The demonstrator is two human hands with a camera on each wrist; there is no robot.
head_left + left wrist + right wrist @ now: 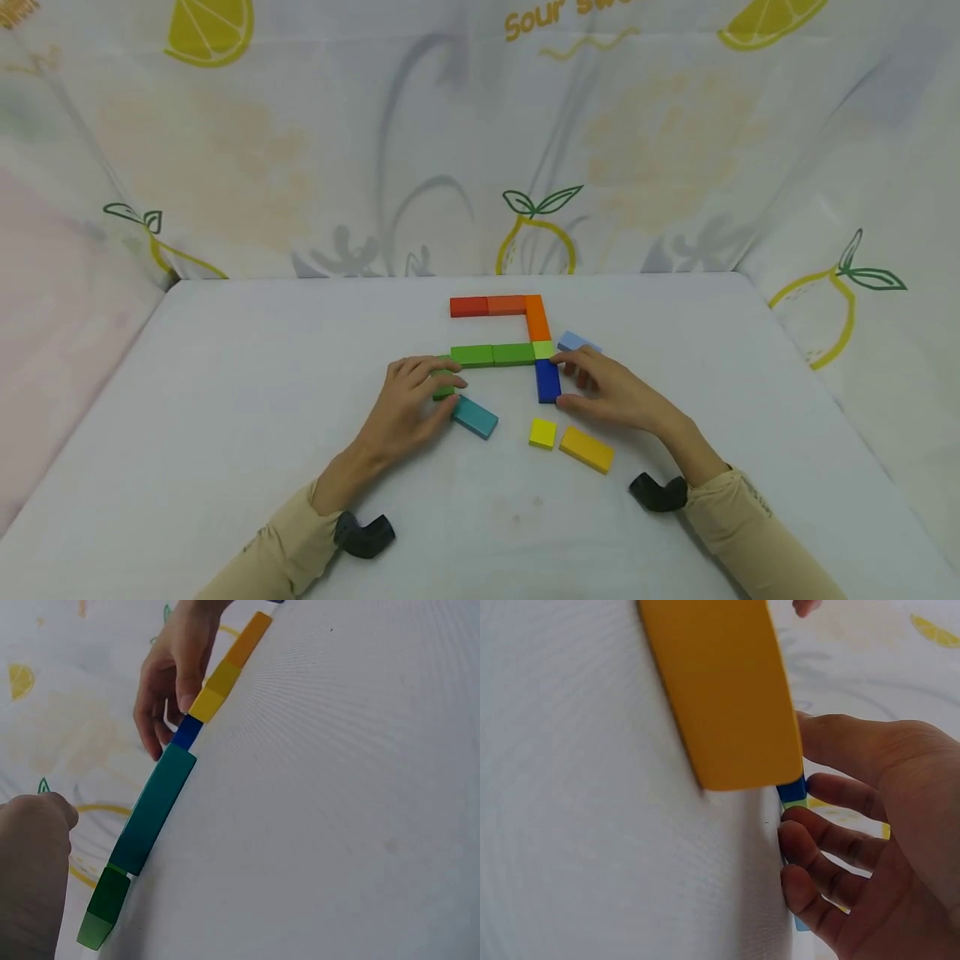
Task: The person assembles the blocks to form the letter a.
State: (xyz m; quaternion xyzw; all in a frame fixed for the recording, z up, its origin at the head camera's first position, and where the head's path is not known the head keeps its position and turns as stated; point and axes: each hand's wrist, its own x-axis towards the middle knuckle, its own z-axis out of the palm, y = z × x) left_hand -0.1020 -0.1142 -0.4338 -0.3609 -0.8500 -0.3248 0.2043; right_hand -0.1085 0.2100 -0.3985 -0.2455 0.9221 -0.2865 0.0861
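A bent row of coloured blocks lies flat on the white table. Its left part is formed by green blocks [472, 357], its corner by a light-green square [543, 350]. Below that square lies a dark blue block [548, 382]; the right hand [611, 390] touches its right side with thumb and index finger, other fingers loosely bent. The left hand [408, 404] rests over a further green block [443, 388] at the row's left end, partly covering it. Near its thumb sits a slanted teal block [476, 417]. In the right wrist view, an orange-yellow block [720, 697] hides the thumb's tip.
Red [468, 307] and red-orange [506, 305] blocks join an orange block [537, 317] at the top. A light blue block [577, 341] lies beyond the right hand. A yellow square [543, 433] lies nearer. Black wrist devices [364, 535] sit by both sleeves.
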